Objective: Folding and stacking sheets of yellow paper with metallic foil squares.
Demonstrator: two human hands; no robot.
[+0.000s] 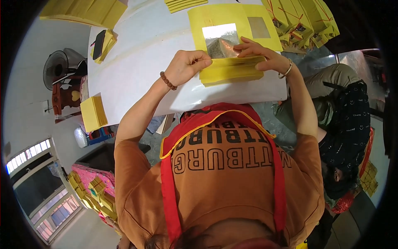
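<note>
Brown shirt (224, 199) near the surface's (137, 70) edge.
The yellow stack (232, 75) is pinched at one corner by the left hand (185, 67); the right hand (269, 60) is spread at its far end, room left leftward.

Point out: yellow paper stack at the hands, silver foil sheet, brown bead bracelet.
Yellow paper stack (231, 73): head view, middle of visible side.
Silver foil sheet (220, 40): head view, middle of visible face.
Brown bead bracelet (168, 81): head view, camera-facing beads.

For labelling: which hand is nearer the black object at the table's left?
Left. The left hand pinches the yellow stack near its left end, right of the black object; the right hand is farther, by the stack's right end.
</note>
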